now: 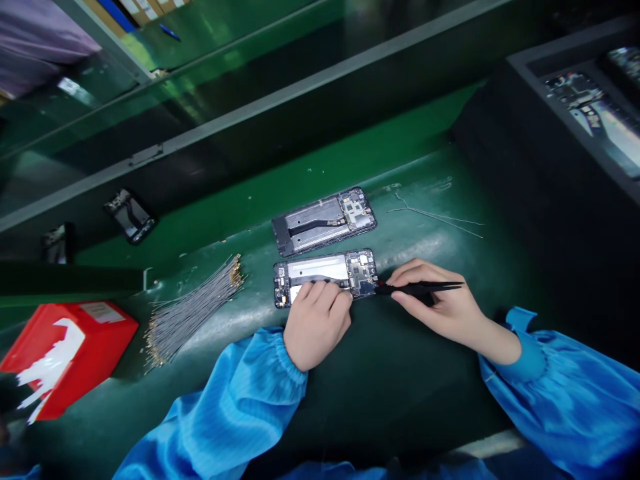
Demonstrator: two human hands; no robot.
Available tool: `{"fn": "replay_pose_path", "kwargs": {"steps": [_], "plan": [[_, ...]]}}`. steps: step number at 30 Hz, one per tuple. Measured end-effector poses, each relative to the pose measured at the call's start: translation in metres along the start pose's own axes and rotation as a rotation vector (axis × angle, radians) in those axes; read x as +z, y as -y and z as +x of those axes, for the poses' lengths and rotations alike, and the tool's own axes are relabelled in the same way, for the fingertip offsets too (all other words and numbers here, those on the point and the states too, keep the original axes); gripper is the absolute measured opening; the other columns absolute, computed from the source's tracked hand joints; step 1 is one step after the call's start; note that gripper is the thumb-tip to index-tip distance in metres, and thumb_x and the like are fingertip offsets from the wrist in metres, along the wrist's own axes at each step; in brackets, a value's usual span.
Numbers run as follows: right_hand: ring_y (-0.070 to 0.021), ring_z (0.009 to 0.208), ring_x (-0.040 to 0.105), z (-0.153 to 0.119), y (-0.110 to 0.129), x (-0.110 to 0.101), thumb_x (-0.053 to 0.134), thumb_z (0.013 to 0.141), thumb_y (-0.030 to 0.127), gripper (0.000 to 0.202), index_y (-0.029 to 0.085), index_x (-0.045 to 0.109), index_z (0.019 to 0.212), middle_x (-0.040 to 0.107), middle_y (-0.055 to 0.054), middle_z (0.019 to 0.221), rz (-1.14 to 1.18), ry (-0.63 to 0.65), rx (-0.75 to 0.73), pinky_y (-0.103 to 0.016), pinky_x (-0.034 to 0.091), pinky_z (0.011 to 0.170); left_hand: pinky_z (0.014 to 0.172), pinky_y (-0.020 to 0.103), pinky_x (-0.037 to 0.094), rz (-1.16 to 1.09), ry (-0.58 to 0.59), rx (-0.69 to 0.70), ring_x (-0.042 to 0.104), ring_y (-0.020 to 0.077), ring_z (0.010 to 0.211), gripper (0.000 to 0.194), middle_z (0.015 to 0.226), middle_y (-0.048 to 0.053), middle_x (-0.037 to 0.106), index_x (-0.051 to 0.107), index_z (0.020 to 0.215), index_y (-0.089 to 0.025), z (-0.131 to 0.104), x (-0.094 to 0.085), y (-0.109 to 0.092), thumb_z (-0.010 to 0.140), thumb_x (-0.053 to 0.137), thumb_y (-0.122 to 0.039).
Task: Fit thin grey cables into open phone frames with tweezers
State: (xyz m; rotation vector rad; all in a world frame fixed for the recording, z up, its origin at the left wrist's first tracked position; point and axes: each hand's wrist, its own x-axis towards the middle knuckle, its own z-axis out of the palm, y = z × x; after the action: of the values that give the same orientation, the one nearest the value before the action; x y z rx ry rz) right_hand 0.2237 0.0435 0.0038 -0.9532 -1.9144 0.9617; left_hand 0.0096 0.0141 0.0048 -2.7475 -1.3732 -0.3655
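Observation:
An opened phone body (361,268) with its circuit board showing lies on the green mat in front of me. My left hand (319,320) rests on its lower edge, fingers curled together; whatever is under the fingertips is hidden. Black tweezers (425,287) are pinched in my right hand (440,300) at the phone's right end, one end close to the board's edge. Just behind lies a second opened phone body (320,225), which neither hand touches.
A bundle of thin grey cables (193,313) lies left of the phones, near a red bin (95,353) with white strips. Two loose cables (435,215) lie at the back right. A black tray (545,120) holds more phone bodies. Another phone (130,215) stands back left.

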Motion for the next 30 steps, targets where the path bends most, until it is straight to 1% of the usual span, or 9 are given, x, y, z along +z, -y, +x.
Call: {"fn": "replay_pose_path", "kwargs": {"steps": [3,15,17,20,22,24,28,30], "plan": [[-0.0170,0.079,0.058,0.000,0.000,0.000,0.059,0.075,0.011,0.018,0.021,0.056,0.090,0.060,-0.004,0.084,0.000,-0.010,-0.005,-0.033,0.050,0.068,0.061,0.030,0.032,0.006,0.001,-0.003,0.044,0.0165,0.068,0.009,0.071,0.003,0.052,0.055,0.081,-0.015,0.000,0.000,0.000,0.081,0.046,-0.014],[-0.0162,0.079,0.058,0.000,0.000,0.000,0.058,0.075,0.009,0.019,0.020,0.056,0.090,0.060,-0.004,0.084,0.018,0.025,-0.006,-0.032,0.049,0.068,0.062,0.030,0.033,0.000,0.018,-0.001,0.045,0.0164,0.069,0.008,0.071,0.003,0.052,0.054,0.078,-0.015,0.000,0.001,0.000,0.079,0.047,-0.013],[-0.0159,0.080,0.058,-0.001,0.000,0.000,0.057,0.075,0.008,0.020,0.020,0.055,0.091,0.060,-0.005,0.086,0.007,0.054,-0.033,-0.031,0.049,0.068,0.062,0.030,0.033,-0.002,0.021,-0.001,0.045,0.0167,0.069,0.007,0.071,0.003,0.052,0.054,0.078,-0.015,0.000,0.001,0.000,0.079,0.048,-0.014],[-0.0156,0.080,0.058,-0.001,0.002,0.001,0.055,0.075,0.006,0.021,0.020,0.054,0.091,0.060,-0.005,0.086,-0.027,0.102,-0.117,-0.030,0.049,0.068,0.062,0.031,0.034,-0.007,0.022,-0.007,0.045,0.0169,0.069,0.007,0.071,0.003,0.053,0.054,0.078,-0.015,0.000,0.000,0.000,0.079,0.048,-0.014],[-0.0161,0.081,0.057,-0.002,0.004,0.003,0.054,0.075,0.005,0.019,0.019,0.054,0.089,0.061,-0.006,0.085,-0.071,0.129,-0.179,-0.032,0.049,0.071,0.061,0.030,0.034,-0.018,0.025,-0.016,0.045,0.0170,0.069,0.008,0.072,0.003,0.052,0.054,0.079,-0.015,0.000,0.000,0.000,0.080,0.046,-0.014],[-0.0166,0.081,0.057,-0.001,0.006,0.003,0.053,0.076,0.006,0.017,0.018,0.053,0.088,0.060,-0.006,0.084,-0.112,0.153,-0.205,-0.034,0.048,0.073,0.061,0.030,0.035,-0.047,0.033,-0.027,0.045,0.0170,0.069,0.010,0.072,0.003,0.052,0.054,0.079,-0.015,0.001,-0.001,0.001,0.082,0.044,-0.015],[-0.0157,0.080,0.056,0.006,0.009,-0.002,0.052,0.078,0.009,0.014,0.018,0.053,0.089,0.059,-0.005,0.083,-0.079,0.174,-0.114,-0.031,0.048,0.070,0.064,0.027,0.040,-0.156,0.062,-0.058,0.048,0.0161,0.073,0.015,0.075,0.004,0.052,0.053,0.080,-0.015,0.005,-0.001,0.005,0.085,0.039,-0.016],[-0.0157,0.084,0.056,0.014,0.010,-0.005,0.050,0.079,0.010,0.013,0.019,0.053,0.089,0.059,-0.006,0.089,-0.051,0.194,-0.091,-0.030,0.048,0.073,0.064,0.026,0.041,-0.203,0.071,-0.089,0.048,0.0154,0.072,0.016,0.077,0.004,0.052,0.053,0.081,-0.015,0.008,-0.001,0.007,0.086,0.037,-0.017]]}}
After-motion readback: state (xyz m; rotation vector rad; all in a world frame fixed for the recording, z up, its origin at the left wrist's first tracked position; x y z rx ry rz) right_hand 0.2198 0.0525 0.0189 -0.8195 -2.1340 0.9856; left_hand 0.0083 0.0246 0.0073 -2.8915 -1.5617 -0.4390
